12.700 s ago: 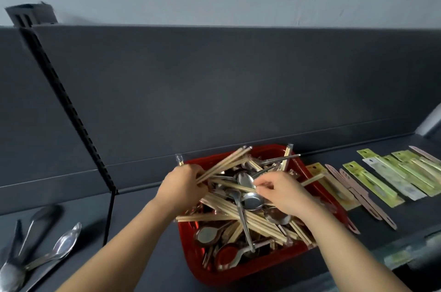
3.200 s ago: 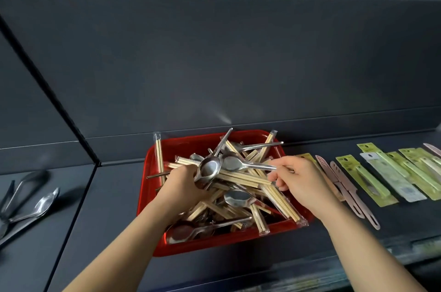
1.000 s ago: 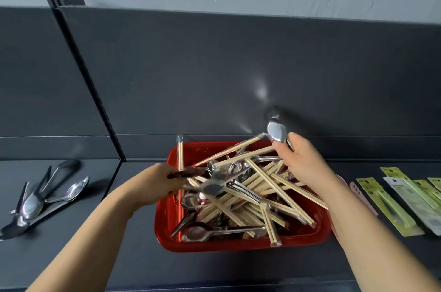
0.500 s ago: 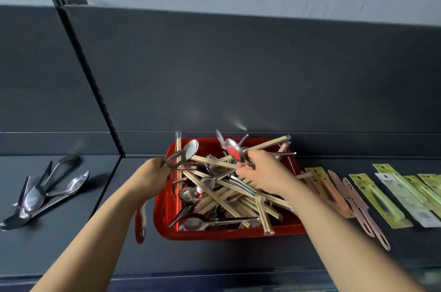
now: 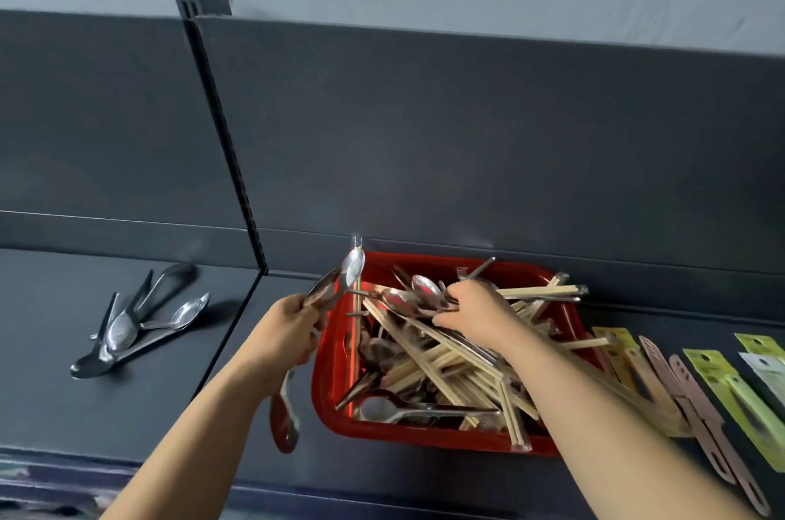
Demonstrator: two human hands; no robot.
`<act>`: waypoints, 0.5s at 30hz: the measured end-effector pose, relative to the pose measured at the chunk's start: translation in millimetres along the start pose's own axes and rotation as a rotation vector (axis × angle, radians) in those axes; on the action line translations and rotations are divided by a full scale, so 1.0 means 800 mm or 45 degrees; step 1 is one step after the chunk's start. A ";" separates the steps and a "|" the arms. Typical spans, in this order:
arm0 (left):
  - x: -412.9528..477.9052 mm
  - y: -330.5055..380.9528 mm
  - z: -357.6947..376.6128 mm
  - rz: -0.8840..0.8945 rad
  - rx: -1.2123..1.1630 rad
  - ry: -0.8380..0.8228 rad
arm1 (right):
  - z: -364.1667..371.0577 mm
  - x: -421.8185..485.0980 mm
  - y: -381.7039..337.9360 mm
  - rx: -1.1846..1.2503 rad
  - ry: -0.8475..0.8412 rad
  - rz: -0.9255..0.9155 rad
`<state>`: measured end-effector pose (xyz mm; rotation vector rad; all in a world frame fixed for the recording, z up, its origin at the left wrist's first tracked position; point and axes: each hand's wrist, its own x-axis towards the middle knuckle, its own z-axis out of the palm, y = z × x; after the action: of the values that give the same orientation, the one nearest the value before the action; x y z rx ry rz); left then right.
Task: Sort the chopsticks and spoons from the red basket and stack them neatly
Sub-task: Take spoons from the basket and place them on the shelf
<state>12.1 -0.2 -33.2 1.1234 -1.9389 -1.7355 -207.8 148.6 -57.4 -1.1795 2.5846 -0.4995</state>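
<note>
Far left: loose spoons (image 5: 140,320) lie fanned on the dark shelf (image 5: 127,400), long axes running diagonally from front-left to back-right. Left hand (image 5: 289,332), just left of the red basket (image 5: 331,362): fingers curled tight round the held spoons (image 5: 340,286), whose bowls point up and rightward over the basket's left rim; one hanging spoon (image 5: 283,422) drops below the fist, bowl down. Inside the basket, chopsticks (image 5: 424,362) cross in a heap, most slanting from back-left to front-right, with spoons among them. Right hand (image 5: 475,313), over the basket's rear half: fingers bent narrow, pinching the upper spoon (image 5: 427,290), bowl toward back-left. Far right: flat packets (image 5: 718,383) lie side by side on the shelf
</note>
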 end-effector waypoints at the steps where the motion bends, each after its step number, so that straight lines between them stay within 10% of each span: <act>1: 0.001 0.000 0.000 0.014 -0.014 0.003 | -0.001 0.001 0.003 0.090 0.019 0.001; 15: 0.012 0.010 -0.057 0.212 -0.390 0.228 | -0.031 -0.014 -0.110 0.703 0.116 -0.104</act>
<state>34.4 -39.5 -17.8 0.9433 -1.5500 -1.7053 -150.5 108.3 1.7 -1.0770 2.2416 -1.2115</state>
